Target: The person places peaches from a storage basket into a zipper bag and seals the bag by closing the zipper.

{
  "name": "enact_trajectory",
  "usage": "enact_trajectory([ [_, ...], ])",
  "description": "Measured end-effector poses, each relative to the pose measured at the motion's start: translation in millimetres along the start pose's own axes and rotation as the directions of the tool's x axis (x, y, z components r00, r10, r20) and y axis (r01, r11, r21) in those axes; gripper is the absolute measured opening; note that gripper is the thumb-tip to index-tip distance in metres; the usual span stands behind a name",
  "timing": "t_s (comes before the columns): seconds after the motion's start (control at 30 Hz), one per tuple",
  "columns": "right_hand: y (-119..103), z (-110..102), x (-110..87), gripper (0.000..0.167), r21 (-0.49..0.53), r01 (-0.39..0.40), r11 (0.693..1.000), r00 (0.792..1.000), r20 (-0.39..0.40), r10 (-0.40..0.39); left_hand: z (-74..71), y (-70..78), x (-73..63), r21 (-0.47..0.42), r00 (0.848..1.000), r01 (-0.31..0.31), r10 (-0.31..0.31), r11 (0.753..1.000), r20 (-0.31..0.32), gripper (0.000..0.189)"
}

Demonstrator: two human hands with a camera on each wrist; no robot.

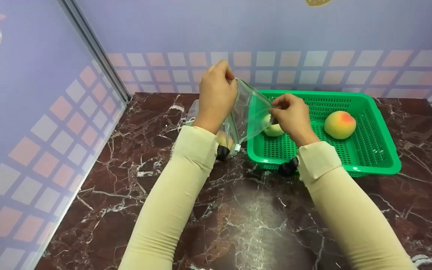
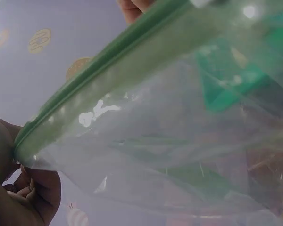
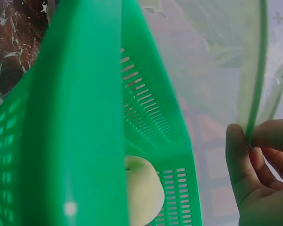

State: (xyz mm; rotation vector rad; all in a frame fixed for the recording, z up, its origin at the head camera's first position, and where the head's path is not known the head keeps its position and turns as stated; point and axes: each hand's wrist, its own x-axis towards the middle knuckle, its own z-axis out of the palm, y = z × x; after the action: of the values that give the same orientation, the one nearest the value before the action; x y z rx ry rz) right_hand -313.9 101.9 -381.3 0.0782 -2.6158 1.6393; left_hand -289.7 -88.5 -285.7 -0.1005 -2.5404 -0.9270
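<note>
A clear zip bag [image 1: 246,116] with a green zip strip hangs between my two hands, its mouth spread apart. My left hand [image 1: 218,95] pinches the strip at the upper left corner. On the other side, my right hand [image 1: 294,117] holds the strip between thumb and fingertips, above the left end of the green basket [image 1: 383,157]. A white slider [image 1: 237,147] sits low on the strip. Inside the basket a pale yellow-green fruit [image 3: 144,190] lies at the left, partly hidden by the right hand and bag. A peach [image 1: 339,125] with a red blush lies at the right.
Behind my left wrist, clear plastic [image 1: 192,111] and a yellowish fruit [image 1: 224,138] show in part on the dark marbled table [image 1: 126,187]. A purple wall with checks [image 1: 201,37] rises at the back, and another panel [image 1: 32,112] stands at the left.
</note>
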Motion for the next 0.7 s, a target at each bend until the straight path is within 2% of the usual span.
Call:
enact_trajectory([
  [0.2, 5.5, -4.5, -0.7, 0.019, 0.045, -0.025, 0.999, 0.997, 0.073, 0.022, -1.3, -1.6, -3.4, -0.031, 1.0, -0.001, 0.001, 1.0, 0.009, 0.004],
  [0.33, 8.6, -8.1, -2.6, 0.021, 0.052, -0.027, 0.998, 0.996, 0.088, 0.022, -4.7, -1.9, -6.0, -0.038, 0.999, 0.012, -0.01, 0.999, 0.051, 0.004],
  [0.57, 9.6, -17.7, -5.7, 0.026, 0.061, -0.011, 0.998, 0.999, 0.033, 0.009, -16.2, -0.2, -7.0, -0.055, 0.986, 0.11, -0.102, 0.992, 0.134, 0.001],
  [0.7, 7.7, -25.8, -4.8, 0.031, 0.03, -0.012, 0.999, 1.0, -0.003, 0.013, -23.1, -0.3, -7.8, -0.07, 0.978, 0.138, -0.125, 0.988, 0.165, 0.005],
])
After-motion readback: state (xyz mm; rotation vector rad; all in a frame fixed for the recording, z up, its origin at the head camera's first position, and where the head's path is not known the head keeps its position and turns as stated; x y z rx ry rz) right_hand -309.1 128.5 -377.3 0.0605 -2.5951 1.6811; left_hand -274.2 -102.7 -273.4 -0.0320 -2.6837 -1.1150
